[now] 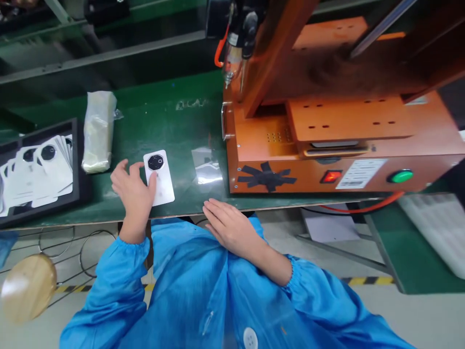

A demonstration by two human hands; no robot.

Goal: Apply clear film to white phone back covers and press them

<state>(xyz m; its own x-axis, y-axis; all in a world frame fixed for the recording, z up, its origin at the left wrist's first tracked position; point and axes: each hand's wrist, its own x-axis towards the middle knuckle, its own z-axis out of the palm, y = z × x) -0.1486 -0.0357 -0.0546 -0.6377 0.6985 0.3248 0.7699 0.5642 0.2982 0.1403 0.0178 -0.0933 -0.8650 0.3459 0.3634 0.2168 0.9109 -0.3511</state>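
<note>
A white phone back panel (162,183) with a round black camera area lies flat on the green bench. My left hand (135,190) is at its left edge, thumb over the panel and the other fingers apart on the bench side. Nothing is gripped in it. My right hand (232,225) rests at the bench's front edge, palm down, fingers stretched out and side by side, holding nothing. Between the panel and the orange machine lies a clear plastic film (207,167) that reflects light.
At the left a black tray (80,179) holds several similar white panels (53,167). Beside it is a plastic-wrapped block (99,131). The orange press machine (250,165) fills the right side, with a lit red switch (331,176) and green button (400,176). A round wooden stool (29,288) stands below left.
</note>
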